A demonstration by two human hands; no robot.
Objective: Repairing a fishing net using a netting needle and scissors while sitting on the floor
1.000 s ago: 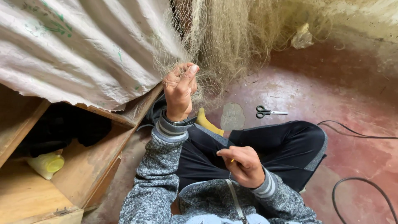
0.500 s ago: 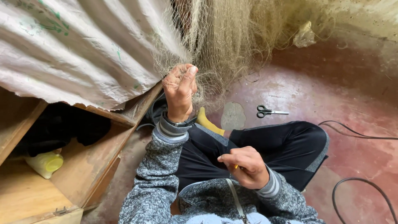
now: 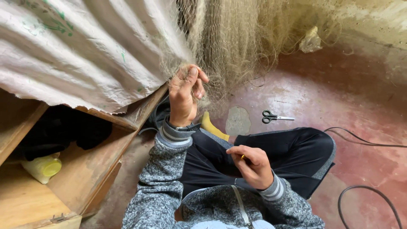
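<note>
A fine, pale fishing net [image 3: 237,46] hangs in a thick bunch from above, in the middle of the view, its lower strands trailing toward the reddish floor [image 3: 360,97]; the left hand [image 3: 184,95] is raised into its lower edge, fingers [image 3: 199,82] curled and pinched together on a few strands of the mesh. The right hand [image 3: 253,165] sits lower, over the lap, well apart from the net; its fingers are closed round a small yellow tool [image 3: 243,157] — only the tip shows, so its kind cannot be told. Both arms wear a grey flecked sweater with striped cuffs; a watch strap crosses the left wrist. The person sits cross-legged in dark trousers [image 3: 275,152], a yellow sock [image 3: 212,127] showing just below the left hand. Beyond the knee a pair of black-handled scissors [image 3: 275,117] lies on the floor, beside a pale bare patch; a dark cable [image 3: 364,140] curves at the right. To the left — a corrugated sheet [image 3: 85,51] leans over a wooden box [image 3: 85,169]; a yellowish plastic bottle [image 3: 42,167] lies inside it.
</note>
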